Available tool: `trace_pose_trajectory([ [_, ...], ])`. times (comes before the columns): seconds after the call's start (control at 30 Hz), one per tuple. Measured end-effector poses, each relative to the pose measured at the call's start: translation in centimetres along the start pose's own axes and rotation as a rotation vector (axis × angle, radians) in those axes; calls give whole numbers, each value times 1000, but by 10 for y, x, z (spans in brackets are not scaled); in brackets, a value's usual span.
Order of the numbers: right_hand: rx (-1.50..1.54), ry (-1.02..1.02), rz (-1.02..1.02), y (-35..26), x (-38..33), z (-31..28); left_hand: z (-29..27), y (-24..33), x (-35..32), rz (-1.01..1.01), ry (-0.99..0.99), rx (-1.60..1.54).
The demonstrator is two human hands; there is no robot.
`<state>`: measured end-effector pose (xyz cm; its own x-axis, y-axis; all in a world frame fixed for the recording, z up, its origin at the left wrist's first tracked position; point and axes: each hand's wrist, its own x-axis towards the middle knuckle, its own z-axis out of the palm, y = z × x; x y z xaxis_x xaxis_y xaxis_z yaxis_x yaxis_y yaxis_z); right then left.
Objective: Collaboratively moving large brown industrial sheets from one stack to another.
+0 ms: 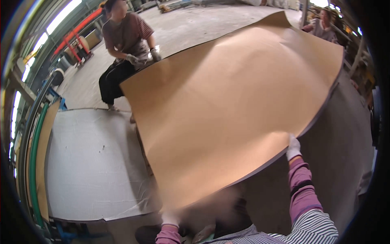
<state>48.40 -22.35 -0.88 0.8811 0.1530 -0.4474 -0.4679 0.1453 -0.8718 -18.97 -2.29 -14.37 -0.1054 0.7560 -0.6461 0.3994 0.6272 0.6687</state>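
Tan, broad, flexible paper-like sheet (239, 101) spans centre toward one o'clock; white-gloved right hand (293, 148) grips its four-o'clock edge, blurred left hand's (170, 218) hold at seven unclear; even tension should limit buckling.

Strip lights (64, 16) glare white at my upper left; soft highlights and shadows ripple over the brown sheet (243, 93). Blur smears the patch beside my left hand (170, 218), and the corners go black (straight lines bow nearby).
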Motion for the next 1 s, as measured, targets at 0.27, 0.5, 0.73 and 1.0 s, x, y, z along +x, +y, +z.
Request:
trace_pose_trajectory([
  [0.27, -265, -191, 375, 114, -138, 83, 26, 64, -9, 355, -252, -324],
  [0.5, -165, 261, 282, 90, -39, 49, 130, 186, -114, -342, -522, -661],
  [0.73, -599, -69, 334, 91, -103, 81, 123, 162, -95, -394, -430, -618],
  [1.0, -758, -118, 258, 103, -104, 80, -3, 196, -80, -369, -483, -649],
])
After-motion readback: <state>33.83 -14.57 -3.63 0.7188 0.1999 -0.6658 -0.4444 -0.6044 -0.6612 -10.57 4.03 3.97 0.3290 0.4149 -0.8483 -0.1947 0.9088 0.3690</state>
